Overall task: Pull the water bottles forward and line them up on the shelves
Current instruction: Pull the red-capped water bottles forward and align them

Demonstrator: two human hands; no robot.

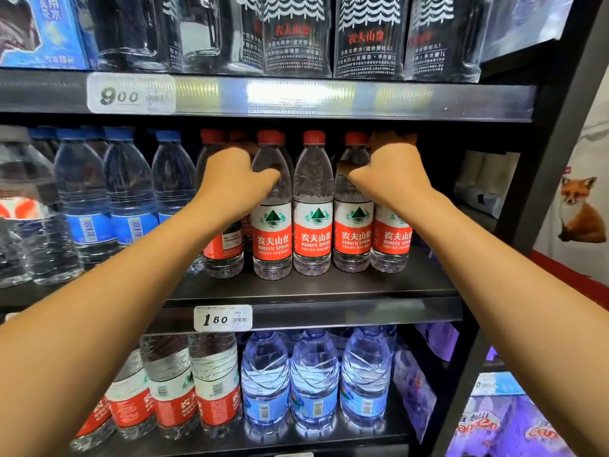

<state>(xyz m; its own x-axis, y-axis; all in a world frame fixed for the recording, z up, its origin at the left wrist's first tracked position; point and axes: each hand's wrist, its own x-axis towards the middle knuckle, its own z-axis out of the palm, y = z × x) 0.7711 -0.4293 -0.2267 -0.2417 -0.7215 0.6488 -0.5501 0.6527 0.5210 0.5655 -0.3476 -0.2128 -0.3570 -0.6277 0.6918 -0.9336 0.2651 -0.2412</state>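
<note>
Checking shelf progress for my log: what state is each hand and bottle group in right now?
Left hand: grips a red-capped bottle's shoulder.
Right hand: grips the rightmost red-capped bottle.
Red-capped bottles: upright, capped, set back from the shelf edge.
Blue-capped bottles: upright, capped, untouched.
Lower-shelf bottles: upright, near the front.

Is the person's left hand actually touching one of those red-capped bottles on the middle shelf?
Touching. The head view shows the left hand wrapped around the upper part of a red-capped bottle, thumb lying across its front with no gap.
</note>
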